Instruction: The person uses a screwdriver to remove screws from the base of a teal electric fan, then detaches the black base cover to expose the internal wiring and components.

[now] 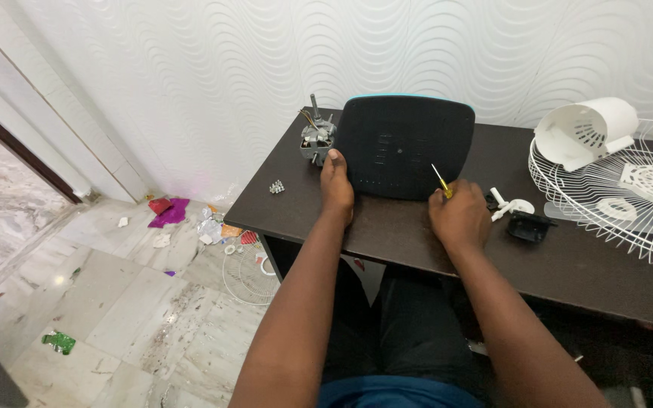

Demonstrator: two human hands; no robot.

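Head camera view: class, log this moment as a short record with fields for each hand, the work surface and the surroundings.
left hand: left hand rests on the left edge of a black base panel stood on the desk
right hand: right hand holds a yellow-handled screwdriver at the panel's lower right
behind panel: fan motor with shaft pointing up
desk: dark brown desk; small screws, small black part
right side: white wire fan guard, white motor cover
floor: scattered coloured scraps
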